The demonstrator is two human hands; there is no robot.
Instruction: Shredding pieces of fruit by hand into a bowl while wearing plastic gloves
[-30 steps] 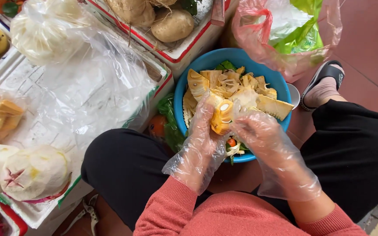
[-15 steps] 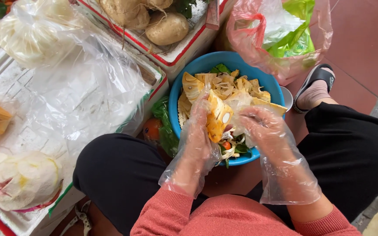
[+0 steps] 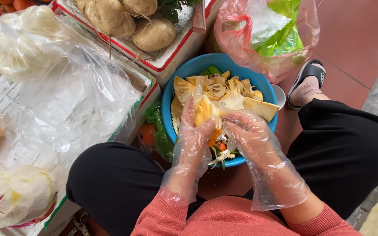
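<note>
Both my hands wear loose clear plastic gloves and meet over a blue bowl [image 3: 178, 81] between my knees. My left hand [image 3: 194, 133] grips a yellow piece of jackfruit [image 3: 204, 112] from the left side. My right hand [image 3: 246, 135] pinches the same piece from the right, fingertips on its upper part. The bowl holds several pale yellow jackfruit rinds and fibres [image 3: 224, 87] plus some green leaf scraps.
A white foam box [image 3: 162, 65] with large brown tubers [image 3: 154, 34] stands behind the bowl. Clear plastic bags [image 3: 66, 96] cover a box at left, with peeled pale fruit [image 3: 16, 196] lower left. A pink bag with green plastic [image 3: 267, 35] sits at back right, near my sandalled foot [image 3: 305, 83].
My hands have lifted the jackfruit piece a little and drawn closer together on it. The view has shifted slightly, so the bowl sits more central.
</note>
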